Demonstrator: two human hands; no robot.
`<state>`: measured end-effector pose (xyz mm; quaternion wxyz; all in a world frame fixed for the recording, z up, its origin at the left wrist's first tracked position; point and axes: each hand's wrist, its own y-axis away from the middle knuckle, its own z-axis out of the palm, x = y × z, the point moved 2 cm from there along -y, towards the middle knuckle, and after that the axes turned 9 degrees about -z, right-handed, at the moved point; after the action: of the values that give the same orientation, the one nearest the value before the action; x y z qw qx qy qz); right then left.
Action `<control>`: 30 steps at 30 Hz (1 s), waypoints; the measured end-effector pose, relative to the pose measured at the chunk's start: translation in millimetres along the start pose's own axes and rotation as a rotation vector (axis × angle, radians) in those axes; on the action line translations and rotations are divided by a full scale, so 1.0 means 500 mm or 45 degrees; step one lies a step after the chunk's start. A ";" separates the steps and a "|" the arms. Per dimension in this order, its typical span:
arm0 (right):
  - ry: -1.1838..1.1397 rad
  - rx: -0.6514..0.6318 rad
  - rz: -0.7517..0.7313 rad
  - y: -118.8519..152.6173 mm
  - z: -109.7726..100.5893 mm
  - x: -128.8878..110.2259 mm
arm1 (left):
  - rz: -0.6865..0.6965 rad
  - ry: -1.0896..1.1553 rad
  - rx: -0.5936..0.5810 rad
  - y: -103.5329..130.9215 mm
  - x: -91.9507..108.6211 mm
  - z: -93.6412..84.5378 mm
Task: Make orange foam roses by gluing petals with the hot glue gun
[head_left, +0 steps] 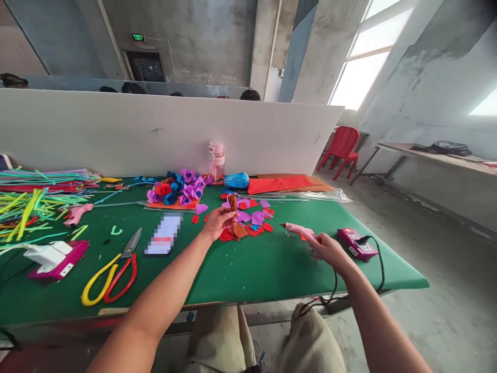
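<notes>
My left hand [220,223] pinches a small rolled brown paper piece [232,202], held upright over the loose petals. My right hand [326,248] is closed around a pink glue gun [301,231], its nozzle pointing left. Between the hands, purple petals [257,217], red petals [254,231] and brown petals [239,231] lie scattered on the green table [233,280]. Behind my left hand sits a pile of purple paper flowers [190,191], with blue and red ones among them.
Scissors [126,259] and a phone [165,234] lie left of my left arm. Further left are a second glue gun [78,213], a power strip [62,261] and coloured stems [42,181]. A pink bottle [217,160] stands behind; another power strip [356,243] is at right.
</notes>
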<state>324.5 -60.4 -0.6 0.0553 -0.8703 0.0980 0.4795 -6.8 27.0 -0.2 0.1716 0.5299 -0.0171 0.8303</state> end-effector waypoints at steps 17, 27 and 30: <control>-0.511 -0.075 -0.520 0.093 0.139 -0.194 | -0.044 0.029 -0.006 0.008 0.003 0.011; -0.106 0.008 -0.848 0.091 0.184 -0.210 | -0.039 0.001 -0.026 0.013 0.004 0.018; -0.061 0.054 -0.890 0.087 0.190 -0.216 | -0.039 -0.006 -0.021 0.012 0.003 0.018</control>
<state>180.4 -72.0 39.8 0.2367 -0.8384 -0.1973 0.4495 -1.4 19.8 6.2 0.1887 0.5307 -0.0162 0.8261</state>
